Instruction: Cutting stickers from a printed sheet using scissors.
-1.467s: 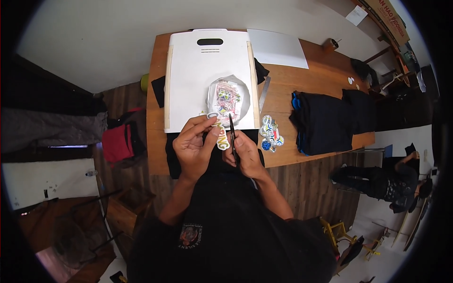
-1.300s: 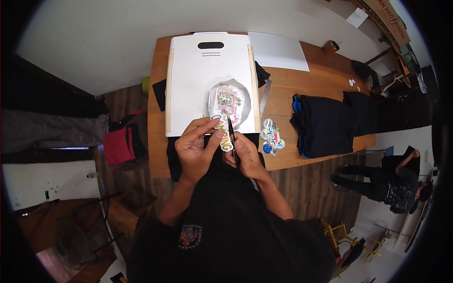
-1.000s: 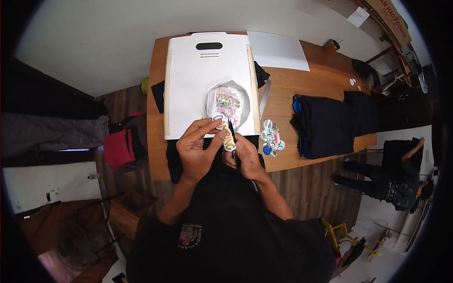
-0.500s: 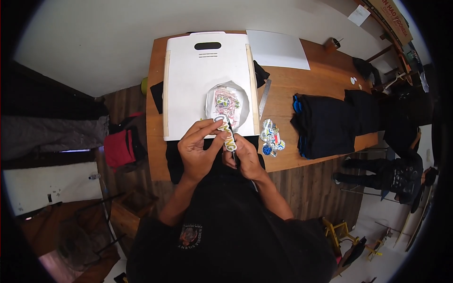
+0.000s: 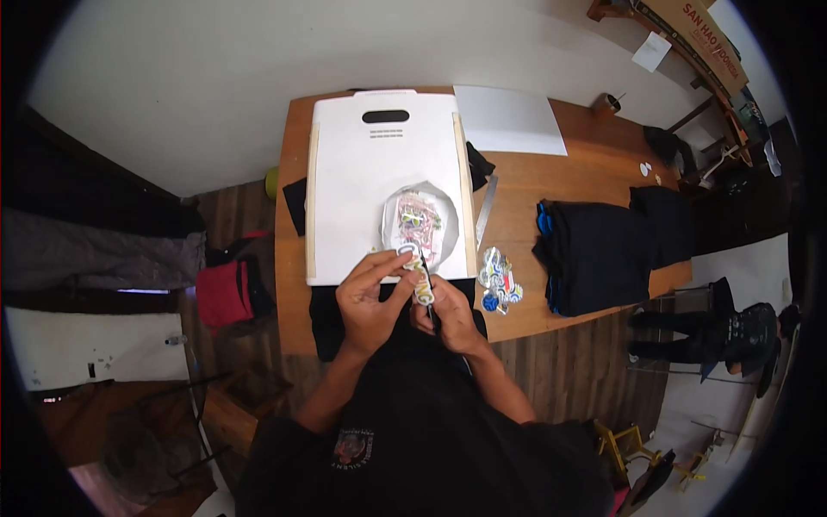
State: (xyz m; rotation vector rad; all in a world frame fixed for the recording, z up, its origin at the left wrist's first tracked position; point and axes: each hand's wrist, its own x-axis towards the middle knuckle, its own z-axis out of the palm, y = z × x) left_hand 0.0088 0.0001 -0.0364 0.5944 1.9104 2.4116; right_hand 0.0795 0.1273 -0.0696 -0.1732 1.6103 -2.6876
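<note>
The left hand (image 5: 370, 299) pinches a lettered cutout (image 5: 421, 289); the right hand (image 5: 455, 315) grips dark scissors (image 5: 434, 321). Turning the cutout, not the scissors, should keep edges smooth.

Board (image 5: 353, 198) on table (image 5: 517, 181); bowl (image 5: 450, 222) on board, toward near edge, right of centre, scraps (image 5: 419, 222) inside. Right of board: ruler (image 5: 487, 211), sticker pile (image 5: 497, 283) before it, folded garments (image 5: 599, 258) farther right. Sheet (image 5: 508, 121) beside board's far end; cup (image 5: 608, 105) right of sheet. Cutout (image 5: 419, 283) in left hand (image 5: 369, 302), before bowl. Cloth (image 5: 332, 323) at board's near edge, apparently partly under.
</note>
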